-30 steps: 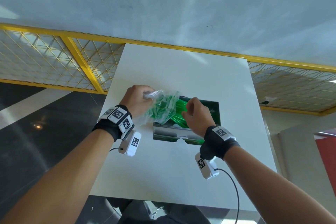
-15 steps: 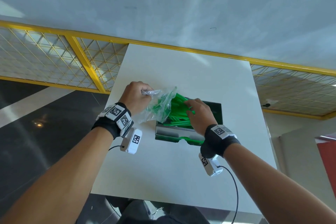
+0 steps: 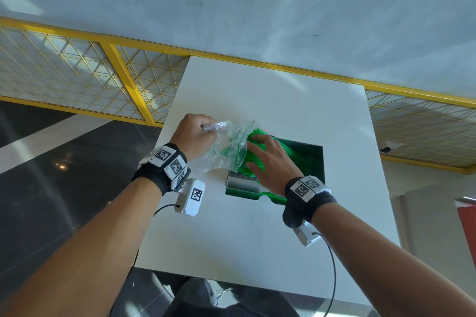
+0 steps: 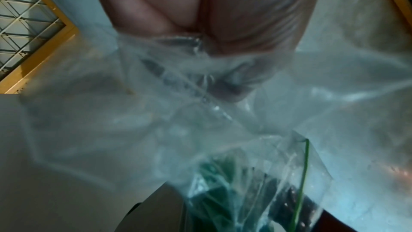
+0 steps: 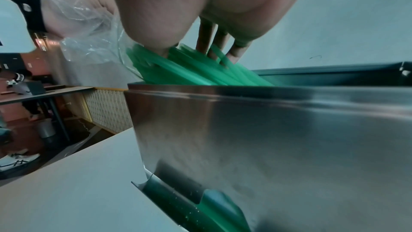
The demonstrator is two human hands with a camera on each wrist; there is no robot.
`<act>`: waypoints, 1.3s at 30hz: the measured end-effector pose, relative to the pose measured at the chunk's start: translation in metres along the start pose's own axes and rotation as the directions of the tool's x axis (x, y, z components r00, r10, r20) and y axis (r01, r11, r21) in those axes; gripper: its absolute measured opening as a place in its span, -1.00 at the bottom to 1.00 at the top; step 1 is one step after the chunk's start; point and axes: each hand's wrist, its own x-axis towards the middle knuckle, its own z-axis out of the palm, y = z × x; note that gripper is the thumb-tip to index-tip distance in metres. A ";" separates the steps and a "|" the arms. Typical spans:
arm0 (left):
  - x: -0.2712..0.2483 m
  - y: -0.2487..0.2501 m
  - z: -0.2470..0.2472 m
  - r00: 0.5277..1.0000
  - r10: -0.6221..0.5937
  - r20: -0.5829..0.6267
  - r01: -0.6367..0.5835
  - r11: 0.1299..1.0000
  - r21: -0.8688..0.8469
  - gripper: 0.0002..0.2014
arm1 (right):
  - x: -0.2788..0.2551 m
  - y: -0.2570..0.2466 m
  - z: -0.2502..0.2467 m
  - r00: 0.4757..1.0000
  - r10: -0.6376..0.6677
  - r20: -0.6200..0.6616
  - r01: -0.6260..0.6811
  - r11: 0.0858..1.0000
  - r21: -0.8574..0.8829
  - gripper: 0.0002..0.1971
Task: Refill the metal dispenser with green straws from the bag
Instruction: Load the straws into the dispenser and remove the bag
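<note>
My left hand (image 3: 203,127) grips the bunched closed end of a clear plastic bag (image 3: 224,154), holding it tilted with its mouth over the metal dispenser (image 3: 242,184). Green straws (image 3: 292,152) slant out of the bag into the dispenser's open top. My right hand (image 3: 257,152) lies on the straws with its fingers straight and spread. In the right wrist view the fingertips (image 5: 234,54) press on the straws (image 5: 189,75) just above the steel front wall (image 5: 267,130). More green shows in the dispenser's low front tray (image 5: 214,207). In the left wrist view the bag (image 4: 200,112) fills the frame, with the straws (image 4: 223,191) dim behind it.
The dispenser stands mid-right on a white table (image 3: 257,239), whose edges drop to a dark floor on the left. A yellow railing with wire mesh (image 3: 134,85) runs behind the table. Sensor cables (image 3: 332,265) hang from both wrists.
My right hand has gone from curled over the straws to flat and spread on them. The left hand has raised the bag's closed end, and the straws have slid further into the dispenser.
</note>
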 end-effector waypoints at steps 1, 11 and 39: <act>0.000 -0.001 -0.001 1.000 0.001 -0.005 -0.001 1.000 -0.001 -0.75 | 0.001 0.000 0.002 1.000 -0.007 0.009 0.007 1.000 -0.002 -0.53; -0.001 0.005 0.003 1.000 0.025 0.014 -0.024 0.998 -0.053 -0.79 | 0.007 -0.019 -0.009 0.995 -0.090 -0.043 0.083 0.986 -0.142 -0.68; 0.010 0.004 -0.044 0.998 -0.013 -0.059 0.008 0.997 -0.081 -0.72 | 0.021 -0.008 -0.014 0.996 -0.090 -0.007 0.090 0.994 -0.064 -0.78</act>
